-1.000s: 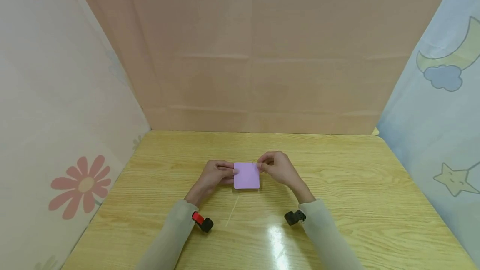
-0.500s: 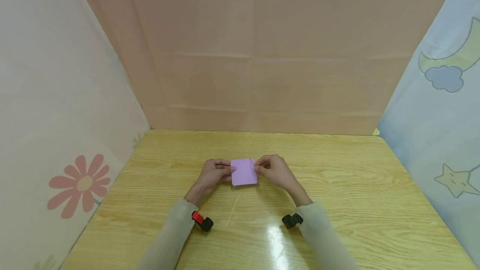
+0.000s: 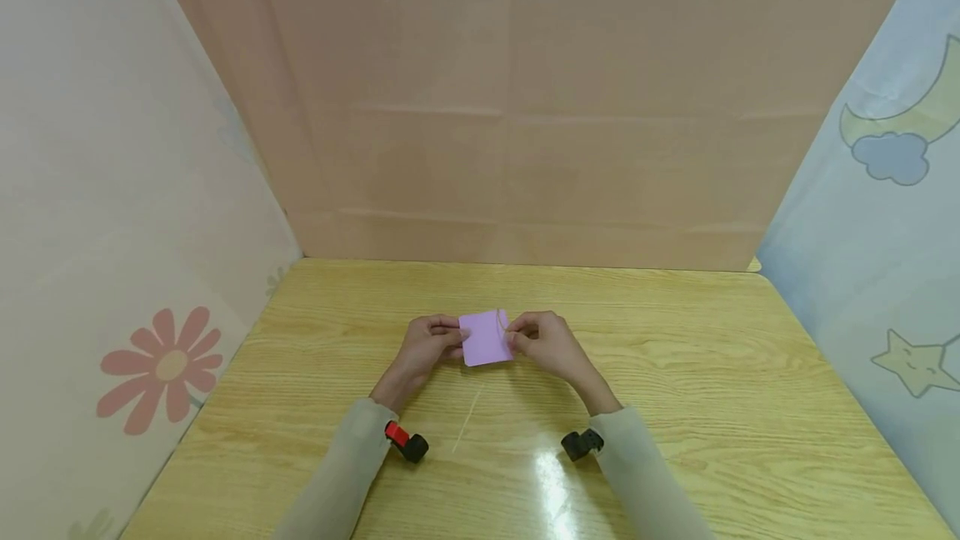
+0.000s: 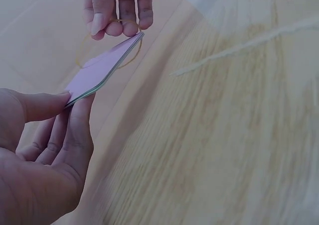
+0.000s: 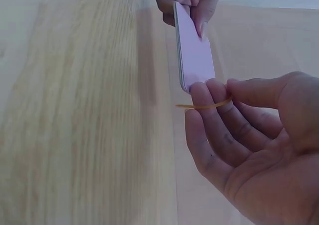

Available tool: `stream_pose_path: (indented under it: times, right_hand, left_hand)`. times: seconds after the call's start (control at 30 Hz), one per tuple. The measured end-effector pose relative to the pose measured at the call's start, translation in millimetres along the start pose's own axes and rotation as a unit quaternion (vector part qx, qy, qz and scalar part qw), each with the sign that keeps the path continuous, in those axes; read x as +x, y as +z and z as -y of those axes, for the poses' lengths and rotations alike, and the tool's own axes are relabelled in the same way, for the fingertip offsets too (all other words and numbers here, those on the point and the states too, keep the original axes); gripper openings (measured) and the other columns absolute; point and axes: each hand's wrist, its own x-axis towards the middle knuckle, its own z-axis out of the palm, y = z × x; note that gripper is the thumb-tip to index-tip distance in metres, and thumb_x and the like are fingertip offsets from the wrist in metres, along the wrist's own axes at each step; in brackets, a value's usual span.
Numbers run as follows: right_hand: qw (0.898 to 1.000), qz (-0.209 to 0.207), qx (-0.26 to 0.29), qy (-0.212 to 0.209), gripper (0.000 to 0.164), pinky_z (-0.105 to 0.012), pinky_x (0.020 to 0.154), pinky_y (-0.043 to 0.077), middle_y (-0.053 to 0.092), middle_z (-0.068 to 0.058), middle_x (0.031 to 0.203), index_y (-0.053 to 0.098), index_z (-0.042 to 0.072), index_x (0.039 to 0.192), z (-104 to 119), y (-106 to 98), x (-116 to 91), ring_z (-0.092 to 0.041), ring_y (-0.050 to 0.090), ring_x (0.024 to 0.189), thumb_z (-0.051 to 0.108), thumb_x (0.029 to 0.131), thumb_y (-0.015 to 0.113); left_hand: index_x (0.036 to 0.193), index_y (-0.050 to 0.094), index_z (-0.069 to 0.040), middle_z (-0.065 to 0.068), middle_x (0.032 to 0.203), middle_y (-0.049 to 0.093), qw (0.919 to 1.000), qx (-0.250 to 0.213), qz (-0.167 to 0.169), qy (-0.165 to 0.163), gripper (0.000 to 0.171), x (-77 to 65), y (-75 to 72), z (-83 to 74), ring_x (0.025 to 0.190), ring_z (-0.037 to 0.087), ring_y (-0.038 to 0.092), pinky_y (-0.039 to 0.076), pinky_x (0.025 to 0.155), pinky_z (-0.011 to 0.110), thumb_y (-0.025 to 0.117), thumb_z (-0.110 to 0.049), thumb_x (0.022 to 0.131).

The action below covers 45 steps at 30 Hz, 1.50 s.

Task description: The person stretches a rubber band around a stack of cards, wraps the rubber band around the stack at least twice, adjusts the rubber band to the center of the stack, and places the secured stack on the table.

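Note:
My left hand [image 3: 422, 350] pinches the left edge of a thin stack of square pinkish-purple cards [image 3: 482, 342], thumb on top and fingers beneath. Layered edges of the stack [image 4: 99, 79] show in the left wrist view, with a greenish line among them. At the stack's right side, my right hand [image 3: 551, 346] holds a thin tan rubber band [image 5: 212, 106] between thumb and fingers. From the head, the band crosses the upper right part of the cards. In the left wrist view it loops about the stack's far end; whether it passes fully round is unclear.
The cards are held above a light wood-grain table [image 3: 712, 390]. A thin pale line [image 3: 468, 417] marks its surface near the middle. A brown sheet [image 3: 525, 148] stands at the back, and patterned cloths [image 3: 810, 215] hang at both sides.
The stack has moved slightly up and left and tilted, its right side rising. My right hand has come a little left, and the rubber band now shows across the cards' right part.

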Motion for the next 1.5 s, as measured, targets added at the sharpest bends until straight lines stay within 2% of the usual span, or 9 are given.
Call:
stream_pose_path:
  times: [0.23,0.37,0.63,0.87,1.1,1.37,1.5]
  right_hand:
    - [1.0,-0.021,0.007,0.006,0.012,-0.026,0.07,0.061,0.077,-0.013,0.092,0.077,0.002,0.104,2.8,-3.7,-0.5,-0.02,0.073,0.083,0.005,0.1,0.066]
    - [1.0,-0.02,0.008,0.009,0.013,-0.026,0.067,0.06,0.076,-0.013,0.089,0.076,0.001,0.104,2.6,-2.8,-0.4,-0.022,0.072,0.081,0.004,0.1,0.064]
    - [0.999,-0.006,0.036,0.011,0.013,-0.041,0.076,0.066,0.076,-0.019,0.091,0.074,-0.004,0.105,1.8,4.4,-1.0,-0.033,0.075,0.085,0.004,0.102,0.064]
    - [0.999,0.0,0.03,0.019,0.017,-0.035,0.075,0.064,0.077,-0.017,0.092,0.073,-0.005,0.106,2.9,6.9,-2.9,-0.029,0.075,0.085,0.008,0.103,0.063]
    - [1.0,0.006,0.023,0.016,0.02,-0.031,0.073,0.062,0.077,-0.013,0.088,0.073,-0.007,0.109,0.5,6.2,-5.4,-0.028,0.075,0.084,0.009,0.104,0.061]
    - [0.999,0.017,0.035,0.016,0.024,-0.043,0.078,0.065,0.078,-0.014,0.09,0.072,-0.008,0.111,-2.8,5.6,-8.4,-0.03,0.076,0.086,0.012,0.106,0.061]
    - [0.999,0.022,0.034,0.013,0.023,-0.039,0.076,0.065,0.078,-0.013,0.088,0.073,-0.008,0.109,-5.7,6.9,-9.0,-0.027,0.076,0.084,0.012,0.106,0.06]
  left_hand:
    - [0.118,0.066,0.005,0.007,0.096,0.069,0.9999,0.004,0.006,-0.007,0.026,-2.2,1.0,-0.1,0.081,0.014,0.069,0.062,0.068,0.022,0.075,-0.001,0.095]
    - [0.117,0.065,0.005,0.009,0.097,0.07,1.0,-0.005,-0.003,-0.002,0.024,-2.0,1.8,-0.8,0.081,0.015,0.071,0.062,0.07,0.023,0.073,-0.002,0.096]
    - [0.114,0.063,0.007,0.01,0.096,0.069,0.9985,-0.029,-0.038,0.028,0.02,-0.2,5.8,-4.2,0.076,0.015,0.07,0.063,0.07,0.024,0.071,0.0,0.098]
    - [0.11,0.065,0.006,0.008,0.092,0.07,0.9967,-0.035,-0.068,0.026,0.016,0.4,6.0,-6.7,0.073,0.014,0.069,0.062,0.068,0.025,0.071,0.001,0.097]
    - [0.113,0.066,0.006,0.006,0.093,0.071,0.9958,-0.041,-0.078,0.023,0.019,1.6,3.1,-9.7,0.075,0.012,0.067,0.06,0.067,0.023,0.073,-0.001,0.096]
    - [0.111,0.067,0.007,0.004,0.09,0.069,0.9935,-0.048,-0.098,0.029,0.017,3.1,-0.3,-13.2,0.074,0.012,0.067,0.059,0.064,0.024,0.073,-0.001,0.096]
    - [0.111,0.066,0.007,0.005,0.09,0.069,0.9927,-0.055,-0.102,0.033,0.017,3.4,-2.4,-14.7,0.073,0.012,0.067,0.06,0.065,0.024,0.072,0.0,0.097]
